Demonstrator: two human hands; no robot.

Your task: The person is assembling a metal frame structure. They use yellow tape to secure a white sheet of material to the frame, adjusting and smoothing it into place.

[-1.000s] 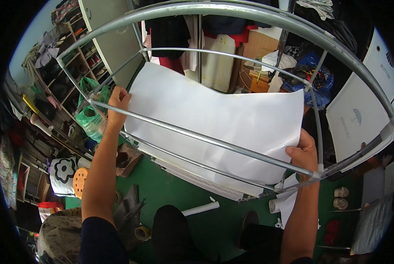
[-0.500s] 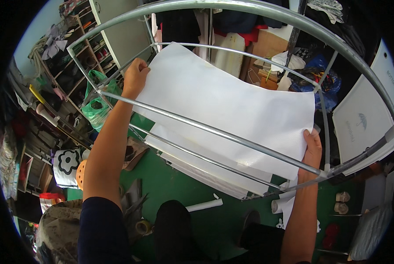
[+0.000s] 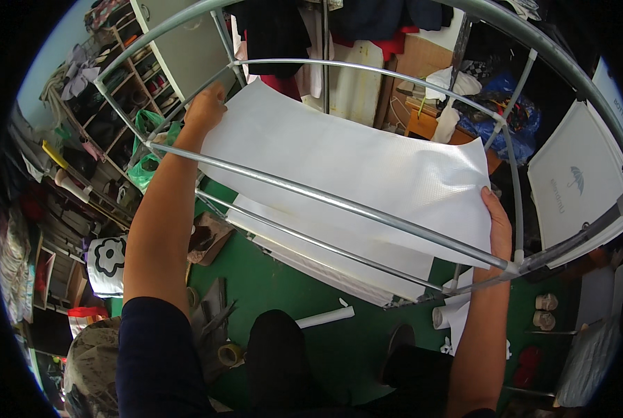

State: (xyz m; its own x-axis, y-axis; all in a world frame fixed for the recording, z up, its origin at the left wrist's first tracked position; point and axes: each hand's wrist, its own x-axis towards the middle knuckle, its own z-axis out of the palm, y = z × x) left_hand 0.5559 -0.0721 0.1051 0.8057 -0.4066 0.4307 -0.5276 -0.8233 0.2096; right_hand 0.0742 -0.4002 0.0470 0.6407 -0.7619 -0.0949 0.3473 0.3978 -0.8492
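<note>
A large white plastic-looking sheet [image 3: 339,153] stretches between my hands, within a frame of grey metal tubes [image 3: 325,196]. My left hand [image 3: 207,109] is closed on the sheet's left edge, beside the frame's left end. On the right edge, my right hand [image 3: 498,221] grips with the thumb on top; its other fingers are mostly hidden. The sheet sags in the middle and creases near the right hand. A front tube crosses over its near part. Below it lies another white sheet or panel [image 3: 388,263], partly covered.
A white roll [image 3: 325,318] and a tape roll [image 3: 230,355] lie on the green floor [image 3: 269,285] near my legs. Shelves with shoes [image 3: 151,76] and green bags [image 3: 144,171] stand left. White printed panels [image 3: 569,184] lean at right, past the curved tube [image 3: 569,66].
The sheet's far left corner has dropped and shifted left, and its right part has creased more. Both hands keep their hold, with the left slightly farther left. The view has shifted a little.
</note>
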